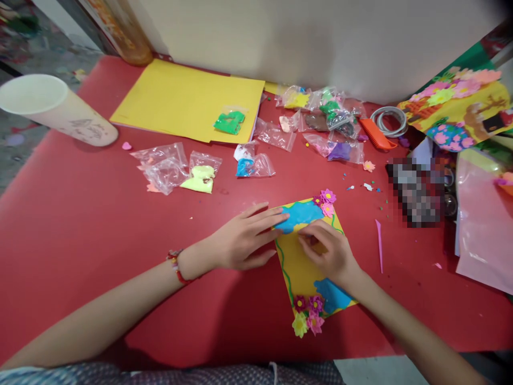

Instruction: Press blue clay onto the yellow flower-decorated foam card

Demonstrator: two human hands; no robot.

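A small yellow card lies on the red table, with blue clay patches at its top and lower right and foam flowers at two corners. My left hand lies flat at the card's left edge, fingertips on the upper blue clay patch. My right hand rests on the card's middle, fingertips pinched together and pressing on the surface; whether anything is between them is hidden.
Several small plastic bags of coloured clay lie scattered behind the card. A yellow paper sheet lies at the back, a white paper cup on its side at the left, a pink clay tool and craft sheets at the right.
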